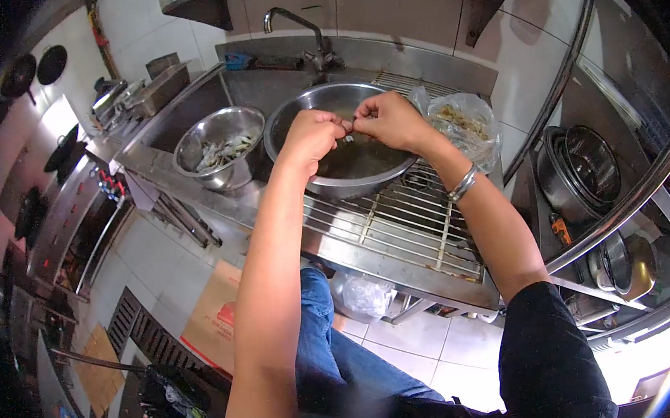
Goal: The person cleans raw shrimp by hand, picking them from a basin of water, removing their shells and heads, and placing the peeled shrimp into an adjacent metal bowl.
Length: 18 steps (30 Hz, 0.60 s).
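Observation:
Both hands are close together above a wide metal basin [349, 183] that holds murky liquid. My left hand [316, 136] is closed, its fingertips pinching something small that I cannot make out. Nearly touching it, my right hand [391, 122] is pinched too, with a metal bracelet on its wrist. A small pale bit shows just below the fingertips. To the left of the basin stands a smaller steel bowl [226, 178] with pale and dark pieces in it. Right of the basin lies a clear plastic bag [465, 126] with yellowish-brown contents.
Behind the basin rises a faucet [290, 14] over the sink. A wire rack [398, 220] lies under the basin's front right side. Stacked metal pots [581, 168] sit on the right shelf. Metal containers [157, 89] stand at the back left.

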### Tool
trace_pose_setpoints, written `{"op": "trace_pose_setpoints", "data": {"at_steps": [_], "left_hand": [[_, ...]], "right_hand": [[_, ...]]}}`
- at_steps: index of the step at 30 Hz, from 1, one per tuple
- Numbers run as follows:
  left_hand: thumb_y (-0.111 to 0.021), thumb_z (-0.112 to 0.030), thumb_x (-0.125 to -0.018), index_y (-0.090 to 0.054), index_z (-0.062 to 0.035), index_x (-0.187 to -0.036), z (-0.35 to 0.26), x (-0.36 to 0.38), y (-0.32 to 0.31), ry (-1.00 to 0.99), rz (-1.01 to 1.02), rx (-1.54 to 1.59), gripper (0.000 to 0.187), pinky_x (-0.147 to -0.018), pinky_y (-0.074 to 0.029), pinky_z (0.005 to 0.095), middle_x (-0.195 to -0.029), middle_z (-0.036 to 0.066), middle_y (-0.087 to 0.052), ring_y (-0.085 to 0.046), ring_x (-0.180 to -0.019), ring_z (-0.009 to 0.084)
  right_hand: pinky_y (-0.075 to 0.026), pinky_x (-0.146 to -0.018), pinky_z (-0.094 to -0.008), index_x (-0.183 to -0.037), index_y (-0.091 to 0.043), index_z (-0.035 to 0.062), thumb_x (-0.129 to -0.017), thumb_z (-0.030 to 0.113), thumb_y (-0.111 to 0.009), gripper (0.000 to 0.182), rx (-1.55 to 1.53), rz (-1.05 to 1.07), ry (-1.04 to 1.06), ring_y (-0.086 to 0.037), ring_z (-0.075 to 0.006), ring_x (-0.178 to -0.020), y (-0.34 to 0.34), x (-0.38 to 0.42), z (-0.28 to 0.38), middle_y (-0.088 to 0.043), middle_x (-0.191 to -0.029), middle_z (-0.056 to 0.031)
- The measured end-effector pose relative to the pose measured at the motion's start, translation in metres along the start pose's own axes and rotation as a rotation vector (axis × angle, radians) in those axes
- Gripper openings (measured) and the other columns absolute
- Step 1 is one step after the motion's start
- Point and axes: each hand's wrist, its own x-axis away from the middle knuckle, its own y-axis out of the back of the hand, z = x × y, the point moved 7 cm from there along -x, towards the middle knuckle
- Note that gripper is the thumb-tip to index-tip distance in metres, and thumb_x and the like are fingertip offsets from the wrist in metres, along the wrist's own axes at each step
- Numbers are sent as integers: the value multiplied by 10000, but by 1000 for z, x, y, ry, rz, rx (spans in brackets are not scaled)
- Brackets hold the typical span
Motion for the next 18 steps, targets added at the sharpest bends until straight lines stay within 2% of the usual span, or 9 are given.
{"op": "trace_pose_setpoints", "data": {"at_steps": [3, 5, 9, 11, 12, 14, 15, 17, 18], "left_hand": [[-624, -37, -768, -664, -47, -796, 0, 1, -1, 41, 38, 85, 50, -498, -331, 194, -678, -32, -571, -454, -549, 52], [-621, -40, -776, -660, -49, -812, -1, 1, -2, 36, 51, 121, 54, -499, -329, 197, -693, -30, -573, -456, -560, 53], [-620, -78, -815, -642, -48, -855, -1, -1, -2, 10, 101, 201, 54, -497, -327, 210, -736, -15, -579, -463, -595, 63], [-619, -95, -826, -635, -43, -864, -1, -3, 2, 6, 117, 265, 66, -500, -330, 214, -751, -3, -583, -463, -598, 71], [-618, -112, -838, -629, -37, -873, -1, -3, 2, 3, 131, 329, 83, -503, -333, 218, -765, 10, -586, -464, -602, 79], [-610, -109, -837, -630, -31, -868, 2, -4, 7, 16, 55, 415, 87, -489, -336, 226, -744, 22, -589, -459, -586, 85], [-603, -107, -835, -632, -25, -862, 5, -5, 12, 31, -20, 501, 91, -476, -340, 234, -723, 33, -591, -453, -570, 91], [-591, -112, -839, -608, -29, -877, 10, -10, 18, 55, -73, 602, 93, -469, -336, 239, -726, 42, -579, -452, -575, 103], [-580, -118, -844, -584, -34, -893, 13, -12, 22, 81, -122, 701, 97, -462, -332, 244, -729, 51, -567, -451, -579, 114]], "right_hand": [[-410, -520, -219, -767, -637, 5, -795, 125, -635, 123, 46, 3, -25, -513, -64, -564, 2, 0, -2, -596, -642, 0], [-418, -537, -217, -791, -640, 2, -820, 129, -607, 134, -170, 9, -76, -528, -68, -590, 2, 0, -5, -607, -667, -9], [-416, -544, -203, -801, -638, 7, -845, 131, -584, 142, -282, -8, -109, -532, -66, -629, 6, -2, -10, -616, -719, -16], [-412, -549, -185, -807, -637, 9, -862, 131, -571, 149, -513, 4, -163, -530, -62, -656, 5, 0, -12, -613, -764, -18], [-412, -549, -185, -807, -637, 9, -862, 131, -571, 149, -512, 5, -162, -530, -62, -656, 8, -1, -15, -613, -764, -18], [-415, -560, -227, -759, -669, 18, -822, 150, -597, 163, -613, -195, -117, -535, -80, -631, 35, -4, -26, -614, -698, -12], [-415, -560, -227, -759, -669, 18, -822, 150, -597, 163, -610, -193, -116, -535, -80, -631, 42, -5, -28, -614, -698, -12], [-421, -545, -210, -822, -652, 17, -855, 150, -589, 151, -481, -364, -121, -538, -69, -657, 69, -2, -33, -621, -744, -31], [-421, -545, -210, -822, -652, 17, -855, 150, -589, 151, -481, -363, -121, -538, -69, -657, 75, -2, -36, -621, -744, -31]]}}
